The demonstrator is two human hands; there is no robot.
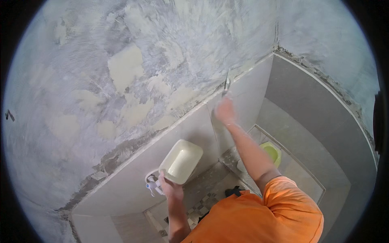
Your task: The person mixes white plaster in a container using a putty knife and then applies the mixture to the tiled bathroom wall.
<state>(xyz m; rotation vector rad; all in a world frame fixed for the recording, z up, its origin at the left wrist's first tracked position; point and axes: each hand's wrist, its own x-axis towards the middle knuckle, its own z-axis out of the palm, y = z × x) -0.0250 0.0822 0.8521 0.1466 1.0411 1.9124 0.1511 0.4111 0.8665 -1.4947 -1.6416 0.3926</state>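
A cream rectangular plastic tub (180,161) is tilted with its inside facing up, and its lower left corner is gripped by my left hand (169,187). Only a smooth pale inside shows in it. Slightly blurred, my right hand (225,110) reaches up to the wall, closed on the handle of a putty knife (227,83). The thin blade lies at the patchy plastered wall (162,48), just above the top edge of the grey wall tiles (247,91). Most of the handle is hidden in my fingers.
Beside my left hand, a white tap (152,186) with a blue part sticks out from the tiles. Below my right arm stands a lime-green basin (272,152). A raised ledge (300,164) runs along the floor, and mosaic floor tiles (202,206) show near my body.
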